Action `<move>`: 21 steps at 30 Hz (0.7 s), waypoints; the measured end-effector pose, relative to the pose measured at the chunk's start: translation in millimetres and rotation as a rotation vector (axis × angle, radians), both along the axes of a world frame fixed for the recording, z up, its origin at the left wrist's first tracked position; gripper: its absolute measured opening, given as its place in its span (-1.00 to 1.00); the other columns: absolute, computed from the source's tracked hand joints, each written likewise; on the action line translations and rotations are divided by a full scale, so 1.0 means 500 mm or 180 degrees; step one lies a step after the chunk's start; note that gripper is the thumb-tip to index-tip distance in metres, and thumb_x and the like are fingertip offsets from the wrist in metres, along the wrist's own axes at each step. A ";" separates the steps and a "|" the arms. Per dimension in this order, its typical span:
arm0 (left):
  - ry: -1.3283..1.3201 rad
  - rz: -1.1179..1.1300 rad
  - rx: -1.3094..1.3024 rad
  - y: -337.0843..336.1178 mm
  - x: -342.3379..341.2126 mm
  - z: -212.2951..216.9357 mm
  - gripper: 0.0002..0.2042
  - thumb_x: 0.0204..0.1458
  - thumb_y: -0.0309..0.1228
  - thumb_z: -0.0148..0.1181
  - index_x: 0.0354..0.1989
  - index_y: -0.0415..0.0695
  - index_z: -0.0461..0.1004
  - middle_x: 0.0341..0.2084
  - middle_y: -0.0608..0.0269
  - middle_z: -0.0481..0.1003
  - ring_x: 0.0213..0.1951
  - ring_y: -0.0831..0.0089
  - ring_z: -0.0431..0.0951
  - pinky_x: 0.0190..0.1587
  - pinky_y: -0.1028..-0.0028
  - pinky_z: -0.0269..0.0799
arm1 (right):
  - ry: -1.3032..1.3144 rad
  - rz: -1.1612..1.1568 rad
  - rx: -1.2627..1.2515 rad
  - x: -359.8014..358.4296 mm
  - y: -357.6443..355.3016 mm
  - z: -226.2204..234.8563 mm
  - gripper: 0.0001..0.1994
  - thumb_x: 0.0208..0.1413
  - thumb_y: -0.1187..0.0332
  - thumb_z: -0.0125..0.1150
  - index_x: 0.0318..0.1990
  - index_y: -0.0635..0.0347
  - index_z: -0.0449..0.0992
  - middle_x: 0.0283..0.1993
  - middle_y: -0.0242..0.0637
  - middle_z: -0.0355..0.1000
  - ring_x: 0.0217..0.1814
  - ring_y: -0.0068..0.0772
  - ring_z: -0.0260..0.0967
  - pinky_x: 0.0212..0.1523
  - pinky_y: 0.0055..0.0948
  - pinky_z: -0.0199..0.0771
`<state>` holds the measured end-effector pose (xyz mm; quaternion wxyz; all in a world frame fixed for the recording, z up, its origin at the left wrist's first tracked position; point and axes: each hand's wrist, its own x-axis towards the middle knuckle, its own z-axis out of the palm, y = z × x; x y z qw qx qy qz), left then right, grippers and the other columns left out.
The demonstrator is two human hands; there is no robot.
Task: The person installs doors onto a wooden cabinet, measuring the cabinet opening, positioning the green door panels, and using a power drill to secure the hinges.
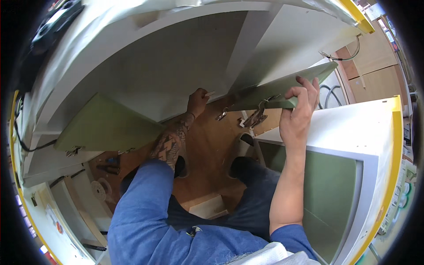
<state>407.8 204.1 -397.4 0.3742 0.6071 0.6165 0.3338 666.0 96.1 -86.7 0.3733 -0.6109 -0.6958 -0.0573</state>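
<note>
1. My landmark is the slim green panel [287,88], slanting ahead of me and to the right; dark metal fittings [257,117] hang along its near edge.
2. My right hand [301,105] pinches that near edge toward the panel's right part, with some fingers bent upward.
3. My left hand [198,102], just left of the green panel's left end, pinches a small pale piece [210,93] between thumb and fingers; I cannot tell what it is.
4. Well left of the green panel, a wider green board [106,126] tilts, with metal fittings of its own, and my left forearm passes in front of its right tip.
5. Nearer my body than the green panel, my dark trouser legs [256,176] take up much of the standing room.
6. Right of and nearer than the green panel, a white cabinet frame [344,128] encloses a recessed green surface [331,190].
7. Far to its left and nearer me lie dark tools [108,167] and a pale round disc [101,189].
8. Below the green panel runs a brown floor [210,154], with a pale block [209,206] between my legs.
9. Beyond the panel's right end are a grey hose [329,95] and wooden boards [373,53].
</note>
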 end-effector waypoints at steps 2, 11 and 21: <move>0.0120 -0.0057 -0.0077 0.026 0.044 -0.052 -0.78 0.20 -0.42 0.29 -0.04 -0.26 0.60 -0.16 -0.05 0.68 -0.14 0.06 0.71 -0.07 0.18 0.63 | -0.0092 -0.0081 0.0010 0.012 -0.003 -0.001 -0.56 -0.24 0.86 -0.01 -0.18 0.19 0.38 0.26 0.03 0.33 0.60 0.45 -0.03 0.58 0.28 -0.07; 0.1593 -0.0288 0.0615 0.076 0.025 -0.259 -0.77 0.18 -0.31 0.21 -0.07 -0.08 0.66 -0.14 0.01 0.58 -0.03 -0.04 0.59 -0.03 -0.03 0.56 | 0.0062 0.0143 0.0103 -0.017 0.012 -0.012 -0.58 -0.26 0.84 0.03 -0.22 0.14 0.35 0.28 -0.01 0.36 0.59 0.42 -0.01 0.58 0.29 -0.08; 0.1231 -0.0864 0.1136 0.058 0.125 -0.148 -0.66 0.04 -0.21 0.34 0.03 0.20 0.71 -0.14 0.21 0.60 -0.04 0.11 0.57 0.01 0.06 0.52 | -0.0253 -0.0040 0.0050 0.010 0.012 -0.024 -0.67 -0.08 0.72 0.09 -0.17 0.12 0.33 0.32 0.07 0.39 0.54 0.31 0.09 0.61 0.29 -0.19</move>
